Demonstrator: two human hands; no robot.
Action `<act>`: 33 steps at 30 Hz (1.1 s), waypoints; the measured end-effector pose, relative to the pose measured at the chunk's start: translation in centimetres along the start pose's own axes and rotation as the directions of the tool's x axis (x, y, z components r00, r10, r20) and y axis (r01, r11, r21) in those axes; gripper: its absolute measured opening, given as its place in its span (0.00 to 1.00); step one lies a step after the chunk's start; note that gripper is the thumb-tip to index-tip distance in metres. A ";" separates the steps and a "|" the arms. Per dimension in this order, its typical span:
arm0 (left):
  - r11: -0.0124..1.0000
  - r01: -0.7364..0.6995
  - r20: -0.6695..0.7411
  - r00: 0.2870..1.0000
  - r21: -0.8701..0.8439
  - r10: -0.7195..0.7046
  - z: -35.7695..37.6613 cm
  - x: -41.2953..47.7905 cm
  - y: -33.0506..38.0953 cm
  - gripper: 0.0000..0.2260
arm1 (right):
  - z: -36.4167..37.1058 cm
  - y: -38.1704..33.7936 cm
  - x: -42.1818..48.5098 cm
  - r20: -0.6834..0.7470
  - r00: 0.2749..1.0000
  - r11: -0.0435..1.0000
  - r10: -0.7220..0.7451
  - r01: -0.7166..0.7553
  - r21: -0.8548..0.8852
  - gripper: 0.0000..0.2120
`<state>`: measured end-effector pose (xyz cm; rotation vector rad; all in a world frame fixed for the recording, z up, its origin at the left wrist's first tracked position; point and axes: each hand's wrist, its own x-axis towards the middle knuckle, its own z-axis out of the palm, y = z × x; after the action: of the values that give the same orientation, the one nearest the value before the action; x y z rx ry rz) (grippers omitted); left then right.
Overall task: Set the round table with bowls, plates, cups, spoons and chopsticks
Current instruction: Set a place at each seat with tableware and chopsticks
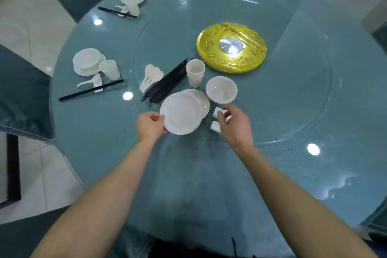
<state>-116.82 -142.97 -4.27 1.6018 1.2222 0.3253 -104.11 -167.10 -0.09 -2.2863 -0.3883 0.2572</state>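
Left hand: the left hand (149, 124) is clamped on the near-left rim of the top plate (181, 113), thumb over the edge.
Right hand: the right hand (234, 125) has its fingertips closed on a small white rest (218, 113); a second rest (215, 126) lies just under its fingers.
Between the hands: the two are apart, with the top plate between them. It sits off-centre on a lower plate (204, 102), which peeks out on the far right.
Just past the right hand: a bowl stack (221, 90), close to the fingertips.
Past the left hand: a chopstick bundle (165, 81), its near ends just beside the plate's far rim, then loose spoons (150, 77) to its left and a cup stack (195, 72) beyond.
Far from both hands: a gold disc (231, 47), plus laid settings at the left (92, 69) and far edges of the surface (188, 174).
Risk, plate: a one-sided rim grip could let the plate tip or drag the lower one along; the glossy top would let it slide.
Risk, chopsticks: sweeping the plate left could nudge the bundle and roll sticks toward the spoons.
Risk, rest: the small block could slip from the pinch, or the wrist could knock the second rest or the bowls.
Risk, attention: both hands are busy at once, so either grasp may go unwatched.
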 end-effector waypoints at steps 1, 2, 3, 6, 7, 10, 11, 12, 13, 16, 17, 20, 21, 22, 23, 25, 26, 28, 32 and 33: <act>1.000 -0.010 0.011 1.000 0.001 0.010 -0.6 -0.3 -0.3 0.04 | 0.9 -1.3 -0.1 0.075 0.997 1.000 0.009 -0.010 0.010 0.17; 1.000 -0.018 0.023 1.000 0.005 0.018 -0.9 -0.5 -0.6 0.06 | 1.7 -2.3 -0.1 0.155 0.988 1.000 0.022 -0.025 0.016 0.19; 1.000 -0.018 0.032 0.999 0.008 0.018 -1.4 -0.7 -0.9 0.07 | 2.5 -3.1 -0.3 0.232 0.972 0.998 0.039 -0.047 0.032 0.20; 1.000 -0.001 0.045 0.999 0.009 0.000 -2.8 -0.9 -2.0 0.05 | 4.5 -4.4 -0.9 0.374 0.926 0.981 0.054 -0.119 0.151 0.17; 1.000 0.005 0.043 0.999 0.007 -0.006 -3.4 -0.9 -2.4 0.04 | 5.0 -4.5 -1.2 0.390 0.920 0.971 0.044 -0.131 0.200 0.15; 1.000 0.007 0.022 1.000 0.005 -0.007 -4.7 -0.9 -3.4 0.02 | 5.7 -4.7 -2.0 0.447 0.894 0.888 0.024 -0.225 0.402 0.12; 1.000 0.011 0.013 1.000 0.006 -0.011 -5.0 -1.0 -3.6 0.02 | 5.9 -4.9 -2.2 0.464 0.886 0.861 0.015 -0.248 0.445 0.12; 1.000 0.014 0.001 1.000 0.013 -0.014 -5.3 -1.1 -3.7 0.02 | 6.0 -5.0 -2.4 0.475 0.880 0.845 0.011 -0.262 0.466 0.12; 0.999 0.016 -0.017 1.000 0.030 -0.015 -5.5 -1.1 -3.8 0.03 | 6.2 -5.2 -2.5 0.482 0.876 0.834 0.012 -0.275 0.479 0.11; 0.998 0.033 -0.052 0.998 0.048 -0.030 -6.0 -1.2 -3.9 0.04 | 6.6 -5.2 -2.7 0.493 0.870 0.798 0.025 -0.314 0.514 0.10; 0.999 0.045 -0.043 0.998 0.018 -0.045 -6.2 -1.1 -3.8 0.03 | 6.7 -5.1 -2.7 0.487 0.873 0.790 0.032 -0.321 0.523 0.10; 0.996 0.077 -0.049 0.996 -0.053 -0.080 -6.9 -0.8 -3.6 0.04 | 7.6 -4.2 -2.8 0.389 0.915 0.797 0.110 -0.315 0.515 0.08; 0.995 0.080 -0.063 0.994 -0.063 -0.084 -7.3 -0.7 -3.6 0.05 | 7.9 -4.0 -2.7 0.337 0.929 0.795 0.155 -0.319 0.515 0.08; 0.995 0.078 -0.078 0.994 -0.069 -0.083 -7.7 -0.6 -3.7 0.05 | 8.2 -3.7 -2.6 0.292 0.935 0.779 0.201 -0.333 0.531 0.07; 0.994 0.074 -0.089 0.993 -0.075 -0.081 -8.1 -0.7 -3.9 0.04 | 8.4 -3.7 -2.4 0.267 0.933 0.751 0.240 -0.353 0.558 0.07; 0.994 0.073 -0.103 0.991 -0.083 -0.081 -8.7 -0.7 -4.5 0.03 | 8.8 -3.7 -2.1 0.274 0.915 0.677 0.298 -0.405 0.615 0.08; 0.994 0.078 -0.104 0.991 -0.082 -0.087 -9.0 -0.8 -4.9 0.03 | 9.0 -3.8 -2.0 0.287 0.900 0.633 0.328 -0.434 0.640 0.09; 0.991 0.102 -0.093 0.990 -0.084 -0.110 -9.5 -1.0 -5.8 0.03 | 9.4 -4.3 -1.8 0.303 0.869 0.546 0.391 -0.484 0.684 0.07; 0.983 0.151 -0.072 0.985 -0.104 -0.159 -10.2 -1.7 -7.3 0.06 | 10.3 -5.0 -1.3 0.327 0.788 0.378 0.522 -0.557 0.740 0.04; 0.981 0.161 -0.070 0.983 -0.108 -0.169 -10.3 -1.9 -7.7 0.06 | 10.5 -5.1 -1.1 0.342 0.766 0.327 0.544 -0.569 0.754 0.07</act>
<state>-129.17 -139.27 -5.74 1.4011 1.3685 0.3421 -109.36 -157.09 -3.31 -1.3346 0.5012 0.6684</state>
